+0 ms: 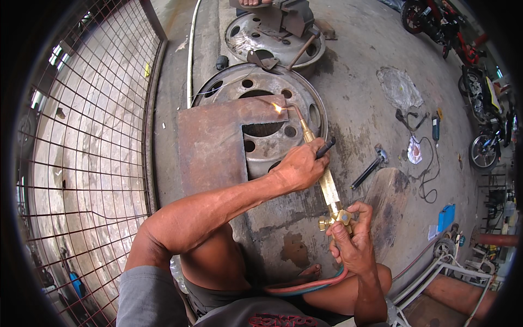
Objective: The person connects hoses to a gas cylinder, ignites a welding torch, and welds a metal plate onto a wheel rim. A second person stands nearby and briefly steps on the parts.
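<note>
A brass gas torch [328, 188] slants up and away from me, its bent tip at a rusty steel plate [212, 139]. A small bright flame [278, 108] burns at the tip, on the plate's narrow arm. My left hand [302, 166] is closed round the torch's barrel, and a short black stick-like thing [326, 147] pokes out of the same grip. Lower down, my right hand [353, 240] grips the torch's rear end, fingers at its brass valve knobs [324, 224]. The plate lies across a steel wheel rim [313, 98], partly covering its holes.
Red and blue hoses [310, 287] run past my legs. A second wheel rim [234, 41] bears a bench vise [283, 16] and a hammer [303, 50]. Another hammer [368, 170] lies on the right floor. Wire mesh [92, 163] stands at left, motorcycles [482, 144] at far right.
</note>
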